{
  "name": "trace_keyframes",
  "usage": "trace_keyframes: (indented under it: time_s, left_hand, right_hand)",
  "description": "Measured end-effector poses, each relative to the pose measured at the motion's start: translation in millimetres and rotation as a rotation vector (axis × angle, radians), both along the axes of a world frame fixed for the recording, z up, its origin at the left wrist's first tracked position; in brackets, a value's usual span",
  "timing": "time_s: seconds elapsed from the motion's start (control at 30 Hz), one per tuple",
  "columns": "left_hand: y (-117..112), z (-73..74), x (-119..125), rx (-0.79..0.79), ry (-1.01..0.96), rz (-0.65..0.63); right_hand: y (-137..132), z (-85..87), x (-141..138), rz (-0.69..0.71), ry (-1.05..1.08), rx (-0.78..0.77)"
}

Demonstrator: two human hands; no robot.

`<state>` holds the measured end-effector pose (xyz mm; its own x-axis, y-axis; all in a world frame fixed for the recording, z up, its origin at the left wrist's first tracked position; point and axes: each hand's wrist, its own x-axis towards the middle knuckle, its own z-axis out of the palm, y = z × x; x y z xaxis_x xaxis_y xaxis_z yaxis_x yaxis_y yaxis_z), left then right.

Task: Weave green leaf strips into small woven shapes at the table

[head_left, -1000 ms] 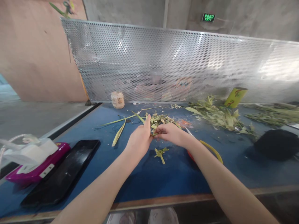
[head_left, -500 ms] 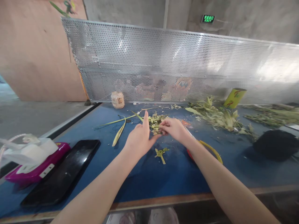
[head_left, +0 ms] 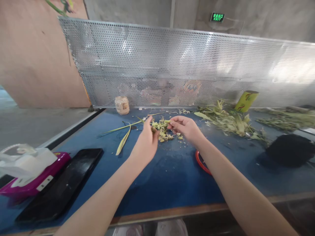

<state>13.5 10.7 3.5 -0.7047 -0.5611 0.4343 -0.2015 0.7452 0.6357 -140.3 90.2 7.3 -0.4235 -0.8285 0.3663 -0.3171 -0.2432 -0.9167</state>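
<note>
In the head view my right hand (head_left: 184, 128) pinches the end of a pale green leaf strip (head_left: 167, 121) between thumb and fingertips. My left hand (head_left: 147, 139) is closed on a small green leaf piece (head_left: 154, 129), mostly hidden by the fingers. Both hands are slightly above the blue table, close together. Between and just beyond them lies a heap of chopped green and yellowish plant scraps (head_left: 165, 135). Beside my right forearm a red loop handle (head_left: 202, 164) shows; the forearm hides the rest of that tool.
Long leaves (head_left: 123, 141) lie left of my hands. A wrapped roll (head_left: 122, 105) stands at the back by a perforated metal screen (head_left: 147, 59). Leaf piles (head_left: 231, 121), a yellow-green tube (head_left: 246, 101) and a black object (head_left: 290, 150) are right; a phone (head_left: 61, 183) and magenta power strip (head_left: 46, 177) left.
The cross-shaped leaf piece no longer lies on the table in front of my hands. My hands have drawn apart slightly, and my left fingers have curled in. The plant heap shows more.
</note>
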Motion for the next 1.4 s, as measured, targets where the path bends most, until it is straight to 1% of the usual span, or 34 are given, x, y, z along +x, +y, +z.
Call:
trace_keyframes:
  time_s: [0.07,0.13,0.2,0.27,0.33,0.47,0.53,0.6,0.73,0.87,0.93,0.97,1.0,1.1,1.13,1.17,1.2,1.23,1.33,1.4]
  left_hand:
    - [-8,-0.7,1,0.129,0.121,0.084]
    - [-11,-0.9,1,0.200,0.170,0.105]
    - [-11,-0.2,2,0.303,0.207,0.068]
    - [-8,1.4,1,0.451,0.248,0.003]
    - [-4,3.6,1,0.602,0.287,-0.054]
    - [2,7.8,2,0.842,0.347,-0.151]
    - [4,8.7,4,0.912,0.339,-0.166]
    - [5,8.0,5,0.958,0.334,-0.149]
    - [3,3.9,5,0.972,0.337,-0.146]
    - [-2,1.5,4,0.915,0.311,-0.159]
    - [-5,0.5,5,0.822,0.330,-0.173]
    - [-6,-0.1,7,0.722,0.336,-0.184]
    - [-7,-1.0,8,0.571,0.334,-0.191]
    - [-7,-4.5,12,-0.035,0.251,-0.188]
    - [-6,-5.7,13,-0.184,0.210,-0.178]
    - [-5,-6.6,13,-0.274,0.185,-0.164]
    - [-4,-7.3,13,-0.310,0.174,-0.150]
    - [-3,-7.7,13,-0.311,0.177,-0.133]
    - [-3,-7.2,13,-0.266,0.203,-0.079]
    - [-3,-6.3,14,-0.262,0.199,-0.072]
  right_hand:
    - [1,1.5,3,0.071,0.058,-0.024]
    - [3,2.1,7,0.143,0.146,-0.004]
    - [4,2.5,11,0.205,0.179,0.036]
    - [5,3.0,15,0.248,0.151,0.058]
    - [6,3.9,18,0.282,0.120,0.049]
    - [6,5.2,19,0.298,0.126,0.031]
    - [5,4.5,19,0.288,0.147,0.039]
    - [3,2.8,20,0.305,0.180,0.036]
    - [1,0.0,23,0.330,0.215,0.027]
    - [2,1.1,22,0.327,0.106,0.044]
    - [2,1.3,19,0.312,0.043,0.056]
    - [2,0.9,17,0.293,0.011,0.058]
    - [2,0.1,16,0.271,-0.021,0.052]
    - [1,-3.3,13,0.248,-0.104,0.008]
    - [1,-4.4,12,0.263,-0.119,-0.004]
    - [1,-5.2,12,0.284,-0.128,-0.010]
    - [1,-5.8,12,0.306,-0.135,-0.011]
    - [1,-6.0,13,0.327,-0.140,-0.008]
    - [1,-4.7,14,0.363,-0.136,0.006]
    - [2,-1.9,15,0.369,-0.111,0.032]
